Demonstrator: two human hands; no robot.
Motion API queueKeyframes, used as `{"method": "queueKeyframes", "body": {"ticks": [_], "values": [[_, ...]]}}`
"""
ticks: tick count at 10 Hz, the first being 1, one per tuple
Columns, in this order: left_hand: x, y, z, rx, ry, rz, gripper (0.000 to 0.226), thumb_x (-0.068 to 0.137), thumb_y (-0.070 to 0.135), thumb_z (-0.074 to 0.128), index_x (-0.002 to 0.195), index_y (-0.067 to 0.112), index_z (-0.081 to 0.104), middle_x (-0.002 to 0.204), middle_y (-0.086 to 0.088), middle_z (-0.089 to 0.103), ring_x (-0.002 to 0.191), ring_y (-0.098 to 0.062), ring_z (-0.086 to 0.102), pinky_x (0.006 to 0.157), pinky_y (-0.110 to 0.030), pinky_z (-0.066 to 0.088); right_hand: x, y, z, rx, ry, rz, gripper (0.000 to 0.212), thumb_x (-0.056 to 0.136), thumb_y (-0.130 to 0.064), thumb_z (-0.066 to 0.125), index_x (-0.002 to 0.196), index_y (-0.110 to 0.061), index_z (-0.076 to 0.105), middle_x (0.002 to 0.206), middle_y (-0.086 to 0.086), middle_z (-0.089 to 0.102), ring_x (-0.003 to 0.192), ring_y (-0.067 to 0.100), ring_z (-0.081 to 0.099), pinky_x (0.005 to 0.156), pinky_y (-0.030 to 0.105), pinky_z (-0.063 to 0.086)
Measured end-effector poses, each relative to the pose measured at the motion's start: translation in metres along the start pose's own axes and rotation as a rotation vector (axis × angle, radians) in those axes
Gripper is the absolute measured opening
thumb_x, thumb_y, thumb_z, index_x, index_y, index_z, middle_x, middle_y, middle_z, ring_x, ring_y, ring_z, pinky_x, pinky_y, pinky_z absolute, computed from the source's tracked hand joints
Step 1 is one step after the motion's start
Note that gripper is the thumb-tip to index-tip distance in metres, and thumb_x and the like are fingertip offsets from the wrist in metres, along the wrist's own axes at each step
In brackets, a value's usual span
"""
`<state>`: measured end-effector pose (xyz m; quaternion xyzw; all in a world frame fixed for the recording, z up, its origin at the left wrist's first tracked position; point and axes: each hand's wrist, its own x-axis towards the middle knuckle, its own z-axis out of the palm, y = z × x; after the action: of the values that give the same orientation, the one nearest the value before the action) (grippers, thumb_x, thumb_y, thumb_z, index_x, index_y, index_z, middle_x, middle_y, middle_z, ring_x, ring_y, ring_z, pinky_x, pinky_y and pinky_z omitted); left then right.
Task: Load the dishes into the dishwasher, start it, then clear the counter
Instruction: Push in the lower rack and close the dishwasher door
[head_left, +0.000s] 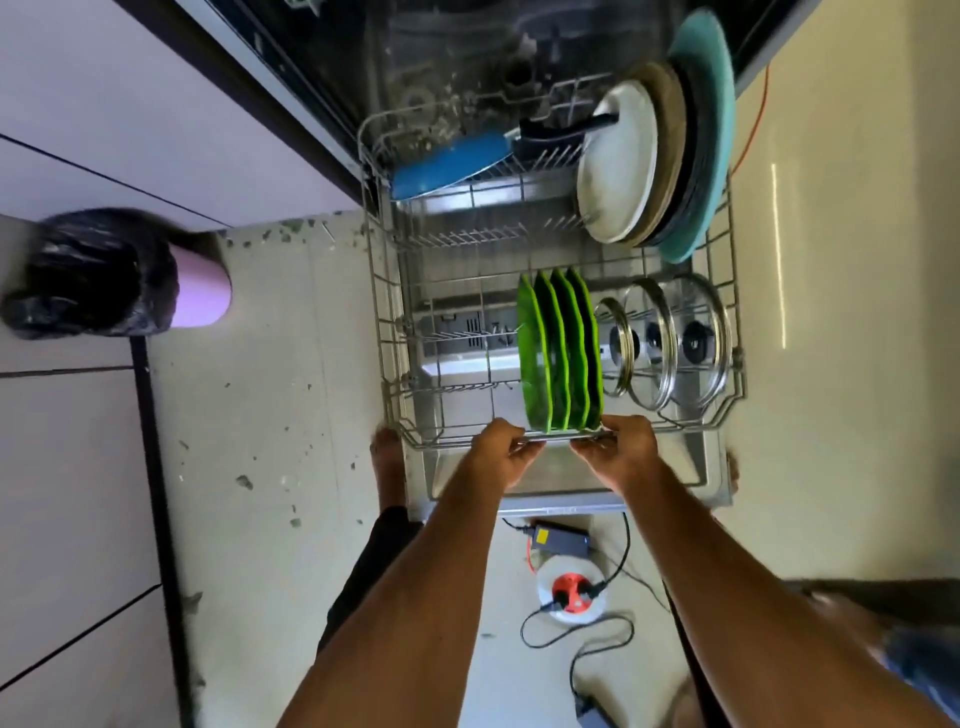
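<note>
The left hand (501, 449) and right hand (618, 448) clench the front rail of the pulled-out rack (441, 445). Just beyond them stand 4 green plates (558, 353). Likely heavy and stiff, with a fragile load: grip the rail centrally.

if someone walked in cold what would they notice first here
The bright green plates standing on edge at the front of the pulled-out lower rack catch the eye first, with the left hand and right hand gripping its front rail. A big teal plate stands at the rack's right rear, and glass lids stand right of the green ones.
</note>
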<state>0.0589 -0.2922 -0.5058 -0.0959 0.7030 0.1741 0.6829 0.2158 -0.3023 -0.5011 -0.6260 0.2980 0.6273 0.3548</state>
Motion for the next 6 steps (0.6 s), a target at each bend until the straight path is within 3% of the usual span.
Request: {"method": "queueKeyframes", "body": {"ticks": [1,2,3,4,5,6], "values": [[-0.006,0.027,0.009,-0.083,-0.018,-0.058,0.013,0.096,-0.010,0.045,0.088,0.000,0.050,0.092,-0.017,0.057,0.083,-0.026,0.062,0.065,-0.033,0.062,-0.003,-0.017,0.022,0.002,-0.007,-0.014,0.014,0.088,0.007,0.040,0.092,0.005,0.054,0.094,0.020,0.056,0.081,0.032,0.058,0.091,0.044,0.049],[-0.002,0.055,0.017,-0.201,-0.025,-0.072,0.013,0.096,-0.011,0.044,0.085,-0.006,0.049,0.089,-0.024,0.054,0.081,-0.035,0.058,0.067,-0.042,0.060,0.001,-0.032,0.044,-0.001,0.005,-0.025,0.026,0.094,-0.002,0.042,0.118,0.005,0.051,0.115,0.022,0.052,0.095,0.034,0.058,0.108,0.044,0.043],[-0.005,0.079,0.028,-0.220,-0.061,0.007,0.017,0.097,-0.012,0.044,0.082,-0.004,0.048,0.084,-0.022,0.052,0.076,-0.033,0.057,0.075,-0.044,0.060,0.002,-0.050,0.066,-0.002,-0.052,-0.041,0.052,0.093,-0.016,0.047,0.141,0.004,0.043,0.137,0.020,0.053,0.122,0.035,0.058,0.110,0.046,0.044],[-0.001,0.105,0.037,-0.256,-0.091,0.060,0.017,0.097,-0.010,0.044,0.082,-0.004,0.049,0.087,-0.021,0.053,0.077,-0.034,0.056,0.051,-0.038,0.060,0.005,-0.071,0.089,-0.002,-0.084,-0.081,0.064,0.085,-0.022,0.054,0.144,-0.002,0.039,0.142,0.021,0.049,0.129,0.038,0.054,0.107,0.048,0.045],[0.006,0.133,0.049,-0.267,-0.117,0.107,0.020,0.099,-0.006,0.042,0.081,-0.003,0.050,0.080,-0.021,0.058,0.078,-0.035,0.057,0.046,-0.036,0.058,-0.004,-0.088,0.118,0.036,-0.161,-0.143,0.060,0.083,-0.021,0.058,0.138,-0.002,0.045,0.135,0.025,0.053,0.116,0.042,0.062,0.101,0.053,0.050],[0.008,0.167,0.064,-0.214,-0.163,0.170,0.018,0.101,-0.001,0.041,0.087,-0.002,0.053,0.074,-0.021,0.068,0.077,-0.031,0.060,0.053,-0.031,0.059,0.002,-0.109,0.148,0.101,-0.298,-0.166,0.044,0.092,-0.027,0.051,0.125,0.002,0.051,0.126,0.026,0.059,0.105,0.041,0.066,0.100,0.054,0.051]]}}
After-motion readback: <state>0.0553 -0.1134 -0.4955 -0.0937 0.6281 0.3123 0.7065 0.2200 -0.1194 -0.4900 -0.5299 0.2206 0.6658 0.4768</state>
